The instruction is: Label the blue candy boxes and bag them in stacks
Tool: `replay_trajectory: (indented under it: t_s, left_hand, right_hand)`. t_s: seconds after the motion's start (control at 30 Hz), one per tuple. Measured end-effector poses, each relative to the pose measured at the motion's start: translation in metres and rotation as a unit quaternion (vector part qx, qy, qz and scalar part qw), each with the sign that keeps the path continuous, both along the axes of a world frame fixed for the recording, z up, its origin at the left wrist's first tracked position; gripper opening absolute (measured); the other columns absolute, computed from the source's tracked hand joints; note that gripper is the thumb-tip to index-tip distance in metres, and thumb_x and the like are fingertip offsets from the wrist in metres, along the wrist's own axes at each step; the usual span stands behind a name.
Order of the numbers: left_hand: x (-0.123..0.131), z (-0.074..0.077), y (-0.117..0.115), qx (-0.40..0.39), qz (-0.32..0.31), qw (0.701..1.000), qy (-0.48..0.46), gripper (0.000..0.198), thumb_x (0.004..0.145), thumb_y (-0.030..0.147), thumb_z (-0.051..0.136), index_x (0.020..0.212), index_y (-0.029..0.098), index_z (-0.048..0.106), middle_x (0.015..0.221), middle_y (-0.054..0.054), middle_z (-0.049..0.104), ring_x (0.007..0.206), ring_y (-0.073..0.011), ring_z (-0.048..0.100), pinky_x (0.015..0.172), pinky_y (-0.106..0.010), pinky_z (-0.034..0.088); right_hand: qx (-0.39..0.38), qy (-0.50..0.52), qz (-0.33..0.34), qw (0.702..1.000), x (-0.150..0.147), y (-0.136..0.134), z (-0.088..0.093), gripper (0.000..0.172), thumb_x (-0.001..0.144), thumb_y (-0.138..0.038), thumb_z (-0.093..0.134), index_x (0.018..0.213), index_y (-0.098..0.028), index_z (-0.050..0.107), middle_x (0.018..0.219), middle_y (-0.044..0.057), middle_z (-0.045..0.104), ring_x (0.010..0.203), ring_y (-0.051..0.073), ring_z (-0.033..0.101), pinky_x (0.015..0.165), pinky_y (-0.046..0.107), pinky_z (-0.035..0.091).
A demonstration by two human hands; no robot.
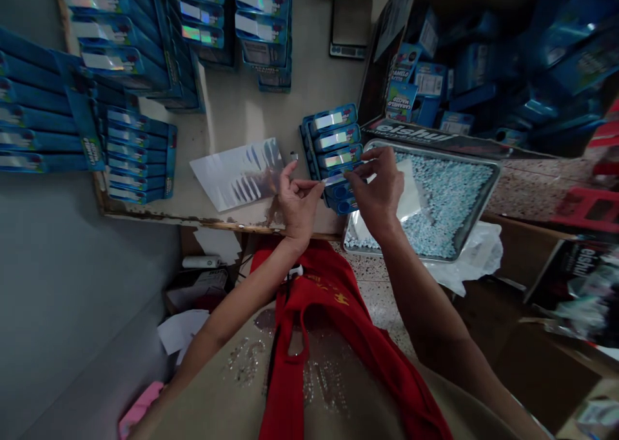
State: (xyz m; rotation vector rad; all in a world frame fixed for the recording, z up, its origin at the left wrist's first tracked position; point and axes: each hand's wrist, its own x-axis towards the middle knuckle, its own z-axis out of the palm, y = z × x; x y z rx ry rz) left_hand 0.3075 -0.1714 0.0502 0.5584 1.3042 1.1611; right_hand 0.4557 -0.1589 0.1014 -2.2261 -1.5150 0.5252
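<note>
A row of blue boxes [336, 133] stands at the table's front edge, several with a shiny silver sticker across the top. My left hand [297, 201] pinches the left end of a silver sticker [334, 179] with thumb and forefinger, its other fingers loosely curled. At the sticker's right end, my right hand [380, 191] is closed with thumb and fingertips on it. The strip lies over one of the nearer boxes; whether it is stuck down I cannot tell. Left of my left hand is a silver sticker sheet [242, 174] with gaps where strips were peeled.
On my right, a metal tray [464, 246] holds pale blue pellets and a white packet. Behind it stands an open carton [411, 135] full of blue boxes. Stacked blue boxes [140, 156] fill the table's left side. A small scale [351, 30] sits at the back.
</note>
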Motion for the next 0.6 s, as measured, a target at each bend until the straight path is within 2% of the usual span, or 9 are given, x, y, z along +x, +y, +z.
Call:
replay_trajectory:
  t_s: [0.17,0.37,0.47,0.53,0.6]
  left_hand:
    - [0.0,0.001,0.001,-0.006,-0.001,1.0,-0.007,0.068,0.078,0.026,0.092,0.137,0.029,0.058,0.08,0.003,0.07,0.082,-0.0154,0.07,0.084,-0.03,0.058]
    - [0.003,0.0,0.005,-0.021,0.002,1.0,-0.009,0.068,0.077,0.022,0.092,0.136,0.027,0.057,0.079,0.004,0.069,0.082,-0.0147,0.07,0.086,-0.03,0.057]
    - [0.007,-0.002,0.007,-0.032,0.003,0.999,-0.01,0.069,0.079,0.017,0.089,0.138,0.029,0.055,0.079,0.005,0.07,0.08,-0.0145,0.071,0.086,-0.031,0.057]
    - [0.01,-0.004,0.008,-0.047,-0.002,0.999,-0.008,0.07,0.079,0.016,0.088,0.138,0.029,0.055,0.079,0.005,0.071,0.081,-0.015,0.072,0.085,-0.031,0.057]
    - [0.011,-0.006,0.01,-0.067,-0.003,0.998,-0.012,0.069,0.078,0.016,0.089,0.137,0.028,0.055,0.079,0.005,0.071,0.081,-0.0157,0.072,0.084,-0.032,0.057]
  right_hand:
    - [0.013,0.0,0.002,1.0,0.002,0.0,-0.005,0.031,0.089,-0.028,0.067,0.118,-0.028,0.056,0.086,-0.001,0.071,0.092,0.025,0.071,0.087,0.047,0.052]
    - [0.023,-0.001,-0.007,1.0,0.004,0.002,-0.006,0.024,0.088,-0.034,0.07,0.107,-0.027,0.057,0.083,-0.002,0.069,0.091,0.025,0.068,0.087,0.047,0.051]
    - [0.039,-0.035,-0.028,0.998,0.013,0.004,-0.008,0.031,0.081,-0.041,0.078,0.098,-0.026,0.058,0.084,0.0,0.065,0.091,0.025,0.063,0.087,0.047,0.05]
    - [0.041,-0.032,-0.042,0.998,0.021,0.005,-0.012,0.036,0.076,-0.047,0.081,0.093,-0.026,0.057,0.083,-0.001,0.06,0.083,0.021,0.059,0.08,0.042,0.05]
    - [0.026,0.025,-0.046,0.998,0.029,0.007,-0.017,0.039,0.075,-0.05,0.081,0.093,-0.026,0.056,0.08,-0.004,0.057,0.073,0.017,0.055,0.07,0.035,0.048]
